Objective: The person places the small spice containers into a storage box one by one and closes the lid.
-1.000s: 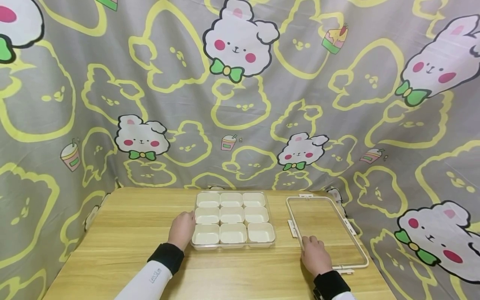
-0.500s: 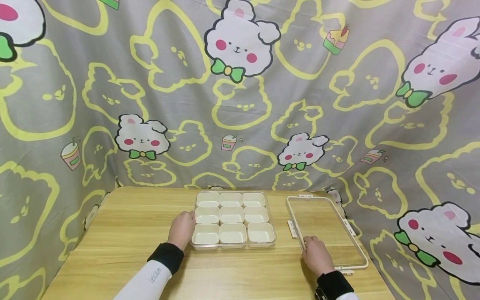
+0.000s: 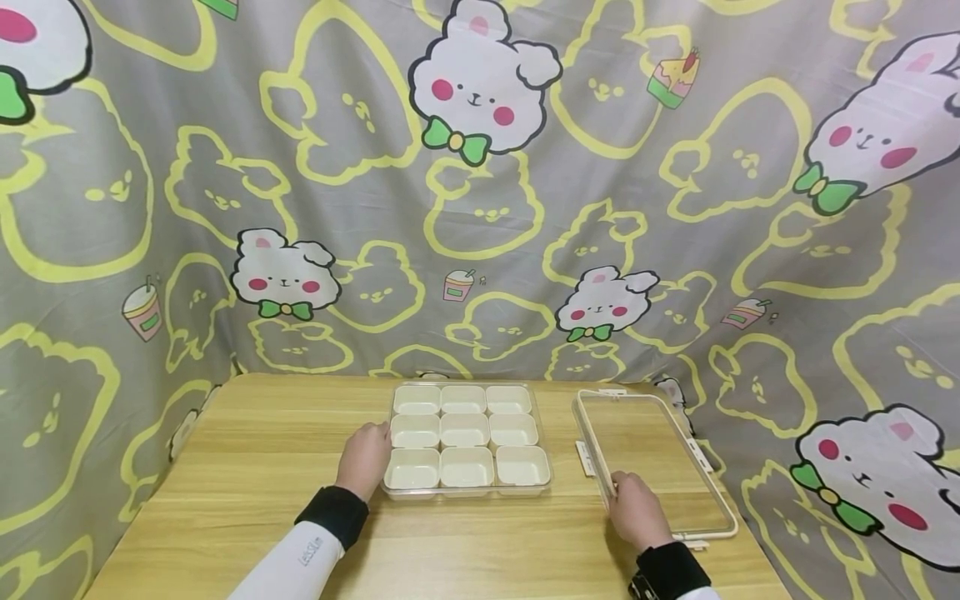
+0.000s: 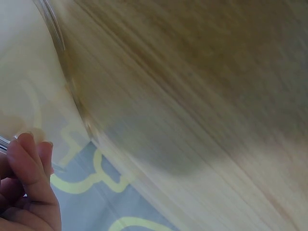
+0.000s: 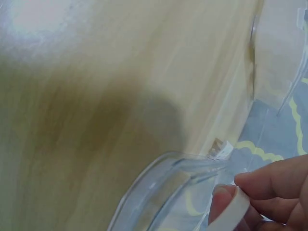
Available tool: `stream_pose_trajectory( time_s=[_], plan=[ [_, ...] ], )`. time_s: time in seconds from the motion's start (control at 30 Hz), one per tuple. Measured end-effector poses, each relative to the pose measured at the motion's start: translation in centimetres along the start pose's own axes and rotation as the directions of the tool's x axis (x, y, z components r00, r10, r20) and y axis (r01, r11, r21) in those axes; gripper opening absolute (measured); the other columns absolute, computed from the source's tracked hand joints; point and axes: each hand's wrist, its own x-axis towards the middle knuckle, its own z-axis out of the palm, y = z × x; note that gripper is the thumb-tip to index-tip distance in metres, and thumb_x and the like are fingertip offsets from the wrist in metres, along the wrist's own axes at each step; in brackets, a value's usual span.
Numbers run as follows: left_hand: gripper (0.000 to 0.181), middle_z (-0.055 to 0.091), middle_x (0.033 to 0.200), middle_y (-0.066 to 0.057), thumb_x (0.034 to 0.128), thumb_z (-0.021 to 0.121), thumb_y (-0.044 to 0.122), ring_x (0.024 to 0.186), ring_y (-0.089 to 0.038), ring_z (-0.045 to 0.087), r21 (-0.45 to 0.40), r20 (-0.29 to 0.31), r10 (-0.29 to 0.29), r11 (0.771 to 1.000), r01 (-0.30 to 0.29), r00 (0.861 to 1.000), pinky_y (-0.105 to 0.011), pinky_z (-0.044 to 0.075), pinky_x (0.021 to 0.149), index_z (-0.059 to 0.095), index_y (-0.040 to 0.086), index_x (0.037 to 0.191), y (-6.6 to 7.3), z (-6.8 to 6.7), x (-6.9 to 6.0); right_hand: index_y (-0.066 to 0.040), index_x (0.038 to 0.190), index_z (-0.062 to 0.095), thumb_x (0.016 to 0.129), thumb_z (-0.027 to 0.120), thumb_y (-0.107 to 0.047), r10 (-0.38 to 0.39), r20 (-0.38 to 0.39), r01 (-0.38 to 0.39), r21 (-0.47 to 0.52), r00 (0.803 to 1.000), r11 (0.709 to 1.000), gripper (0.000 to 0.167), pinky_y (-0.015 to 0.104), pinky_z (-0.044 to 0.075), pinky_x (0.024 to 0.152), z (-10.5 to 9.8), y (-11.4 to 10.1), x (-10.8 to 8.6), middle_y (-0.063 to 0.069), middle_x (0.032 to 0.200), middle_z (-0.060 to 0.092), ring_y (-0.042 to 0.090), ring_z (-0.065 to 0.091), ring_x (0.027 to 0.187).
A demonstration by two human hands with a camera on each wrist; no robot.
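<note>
A clear box (image 3: 517,490) filled with several cream cups (image 3: 465,467) in rows stands on the table. My left hand (image 3: 364,458) is at the box's left side; in the left wrist view its fingers (image 4: 30,166) pinch a clear edge. To the right lies a clear rectangular lid (image 3: 588,423) with a cream rim and white clips. My right hand (image 3: 637,507) grips its left edge, which looks slightly raised. The right wrist view shows thumb and finger pinching a cream strip (image 5: 233,210) of the rim, above the clear lid edge.
The wood-grain table (image 3: 262,450) reaches back to a grey curtain (image 3: 360,208) printed with rabbits and yellow outlines. Curtain also hangs close along the left and right sides. A gap of table separates box and lid.
My right hand has shifted slightly right, its fingers drawing in on the lid's edge. The lid's left side has lifted a little. My left hand and the box have stayed put.
</note>
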Motion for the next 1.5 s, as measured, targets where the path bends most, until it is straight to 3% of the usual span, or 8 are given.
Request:
stream_pose_trajectory(
  time_s=[0.3, 0.57, 0.8, 1.0, 1.5],
  plan=[
    [0.016, 0.061, 0.070, -0.015, 0.0970, 0.056, 0.002, 0.066, -0.033, 0.064, 0.009, 0.000, -0.005, 1.000, 0.005, 1.000, -0.045, 0.055, 0.059, 0.069, -0.008, 0.092, -0.2, 0.2, 0.0, 0.010, 0.104, 0.066, 0.081, 0.060, 0.008, -0.003, 0.018, 0.003, 0.042, 1.000, 0.999, 0.024, 0.054, 0.054, 0.076, -0.3, -0.2, 0.2, 0.015, 0.085, 0.067, 0.033, 0.066, 0.081],
    [0.016, 0.060, 0.070, -0.014, 0.0971, 0.056, 0.002, 0.065, -0.031, 0.064, -0.002, 0.003, -0.010, 1.000, 0.010, 1.000, -0.045, 0.055, 0.058, 0.069, -0.006, 0.090, 0.0, 0.1, 0.0, 0.014, 0.114, 0.063, 0.080, 0.056, 0.010, 0.041, 0.064, -0.047, 0.100, 0.997, 0.994, 0.035, 0.054, 0.053, 0.080, -0.9, -0.8, 0.5, 0.018, 0.095, 0.069, 0.029, 0.064, 0.086],
    [0.016, 0.062, 0.072, -0.015, 0.0973, 0.056, 0.002, 0.068, -0.033, 0.065, -0.025, 0.020, -0.027, 0.999, 0.028, 0.999, -0.046, 0.056, 0.061, 0.069, -0.007, 0.094, 0.0, -0.1, 0.0, 0.015, 0.120, 0.060, 0.084, 0.056, 0.006, 0.066, 0.117, -0.084, 0.158, 0.991, 0.984, 0.037, 0.045, 0.053, 0.075, -1.6, -1.6, 0.4, 0.012, 0.094, 0.067, 0.022, 0.060, 0.081],
    [0.018, 0.063, 0.074, -0.016, 0.0970, 0.057, 0.002, 0.069, -0.033, 0.065, -0.027, 0.023, -0.033, 0.999, 0.034, 0.999, -0.046, 0.056, 0.063, 0.070, -0.009, 0.100, 0.2, -0.2, -0.1, 0.015, 0.122, 0.058, 0.085, 0.058, 0.005, 0.064, 0.121, -0.088, 0.209, 0.991, 0.974, 0.038, 0.037, 0.052, 0.069, -1.9, -2.1, 0.3, 0.013, 0.095, 0.065, 0.018, 0.059, 0.078],
    [0.017, 0.062, 0.073, -0.015, 0.0972, 0.056, 0.002, 0.068, -0.032, 0.065, -0.019, 0.010, -0.029, 0.999, 0.030, 1.000, -0.045, 0.056, 0.062, 0.070, -0.008, 0.096, 0.1, -0.1, 0.0, 0.013, 0.119, 0.062, 0.086, 0.061, 0.003, 0.060, 0.114, -0.090, 0.276, 0.992, 0.957, 0.034, 0.028, 0.048, 0.062, -2.6, -2.7, 0.2, 0.006, 0.090, 0.062, 0.014, 0.056, 0.073]
  ],
)
